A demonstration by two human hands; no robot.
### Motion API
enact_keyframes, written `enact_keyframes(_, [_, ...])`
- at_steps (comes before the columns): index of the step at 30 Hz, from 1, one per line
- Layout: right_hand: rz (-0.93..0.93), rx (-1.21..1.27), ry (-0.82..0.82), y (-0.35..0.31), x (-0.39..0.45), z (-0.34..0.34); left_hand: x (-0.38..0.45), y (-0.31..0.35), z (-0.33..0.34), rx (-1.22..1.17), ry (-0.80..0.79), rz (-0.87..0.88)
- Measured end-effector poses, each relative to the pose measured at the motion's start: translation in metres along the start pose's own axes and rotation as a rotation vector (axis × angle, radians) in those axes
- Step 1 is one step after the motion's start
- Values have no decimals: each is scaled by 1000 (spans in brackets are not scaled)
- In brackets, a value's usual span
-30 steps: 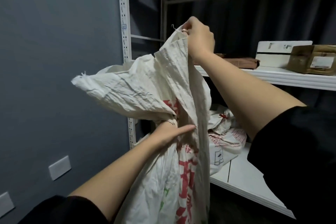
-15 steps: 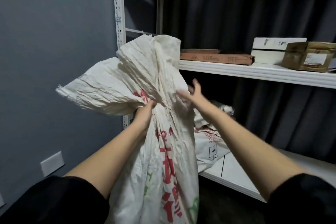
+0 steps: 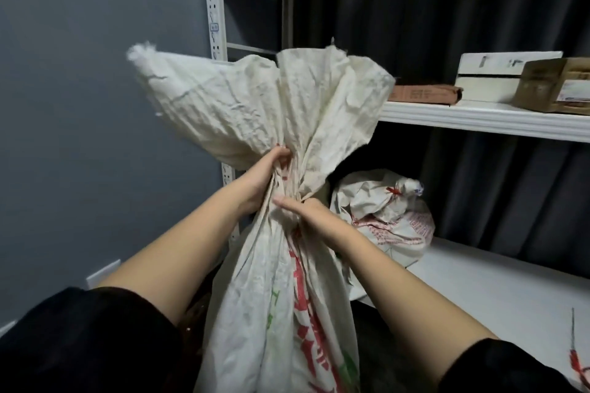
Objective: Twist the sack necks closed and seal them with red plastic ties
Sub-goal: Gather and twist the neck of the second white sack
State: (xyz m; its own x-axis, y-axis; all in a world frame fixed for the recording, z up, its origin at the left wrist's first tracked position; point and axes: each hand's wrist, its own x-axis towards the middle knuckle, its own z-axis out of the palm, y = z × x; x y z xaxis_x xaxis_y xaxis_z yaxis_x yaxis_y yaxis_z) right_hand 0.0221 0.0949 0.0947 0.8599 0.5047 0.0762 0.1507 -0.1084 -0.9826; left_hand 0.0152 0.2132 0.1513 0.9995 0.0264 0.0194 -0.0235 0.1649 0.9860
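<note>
A tall white woven sack (image 3: 281,297) with red and green print stands in front of me, its neck gathered and its loose top flaring out above. My left hand (image 3: 265,175) grips the bunched neck from the left. My right hand (image 3: 306,217) wraps the neck from the right just below, fingers curled round the fabric. A second sack (image 3: 383,217) lies on the lower shelf, its neck bound with a red tie (image 3: 394,191). Loose red ties (image 3: 574,360) lie at the shelf's near right edge.
A white metal rack post (image 3: 215,25) rises behind the sack beside a grey wall. The upper shelf (image 3: 479,118) carries a flat brown box, a white box and a cardboard box (image 3: 555,86). The lower shelf (image 3: 495,290) spreads to the right.
My right hand came down from the top of the sack and now holds the neck. My left hand moved up onto the gathered neck. The sack top flared out.
</note>
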Motion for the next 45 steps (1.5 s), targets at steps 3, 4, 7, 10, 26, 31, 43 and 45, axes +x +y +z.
enact_keyframes(3, [-8, -98, 91, -4, 6, -1, 5, 7, 3, 187, -36, -15])
enact_keyframes(4, [-2, -54, 130, -7, 5, 1, 5, 9, 6, 257, -48, -14])
enact_keyframes(7, [41, 46, 260, -6, 3, 6, -2, 10, 12, 459, -110, 2])
enact_keyframes(10, [99, 46, 364, -3, -2, 2, -10, -11, -9, 522, -225, -44])
enact_keyframes(26, [217, 63, 125, -20, -11, -16, -3, -131, 31, 458, 301, 89])
enact_keyframes(31, [13, -410, 62, -13, -34, -55, -14, -115, 13, 294, 236, -198])
enact_keyframes(43, [-883, -1745, 77, 45, -13, -67, -24, -111, -2, 386, -471, -417])
enact_keyframes(45, [-1063, -1701, 41, 43, -2, -65, -27, -108, 1, 456, -466, -391])
